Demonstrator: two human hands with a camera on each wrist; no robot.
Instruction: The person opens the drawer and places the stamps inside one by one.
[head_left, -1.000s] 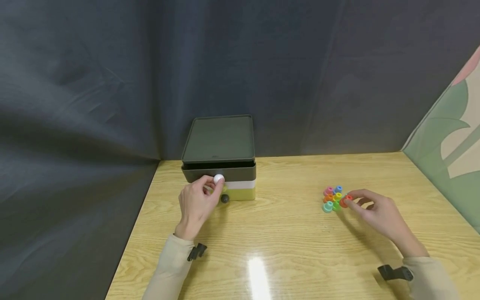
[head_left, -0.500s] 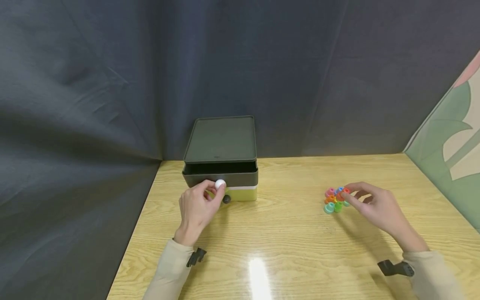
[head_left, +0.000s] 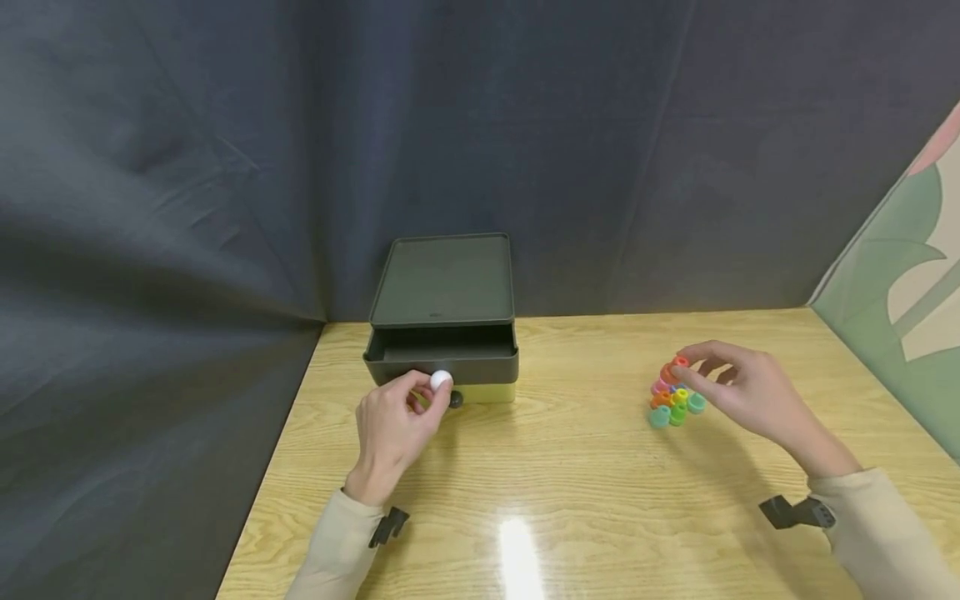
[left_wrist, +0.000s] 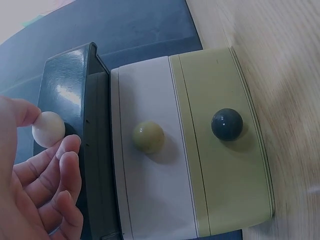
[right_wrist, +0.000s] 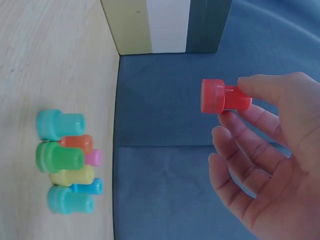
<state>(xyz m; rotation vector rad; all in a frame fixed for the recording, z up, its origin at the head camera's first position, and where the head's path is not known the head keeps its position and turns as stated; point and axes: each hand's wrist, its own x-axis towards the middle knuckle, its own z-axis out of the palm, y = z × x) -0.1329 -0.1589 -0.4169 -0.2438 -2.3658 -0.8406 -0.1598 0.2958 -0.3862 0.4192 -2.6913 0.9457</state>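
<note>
A small three-tier drawer box (head_left: 450, 279) stands at the back left, its dark top drawer (head_left: 480, 369) pulled partway out. My left hand (head_left: 393, 425) pinches the white round knob (left_wrist: 48, 129) of that drawer between thumb and finger. Below it, the white drawer (left_wrist: 150, 195) with a yellowish knob (left_wrist: 148, 137) and the yellow-green drawer (left_wrist: 220, 185) with a dark knob (left_wrist: 227, 124) are closed. My right hand (head_left: 750, 392) pinches a red toy stamp (right_wrist: 220, 96) by its narrow end, lifted off the table. Inside the top drawer I see only dark surface.
Several coloured stamps stand grouped on the wooden table (head_left: 585, 467) under my right hand, among them a green stamp (right_wrist: 60, 157) and a teal stamp (right_wrist: 60, 125). Dark cloth (head_left: 570, 150) hangs behind and left. A patterned panel (head_left: 915, 300) borders the right side.
My left hand has drawn the top drawer further out toward me. My right hand has raised the red stamp up off the group and slightly left.
</note>
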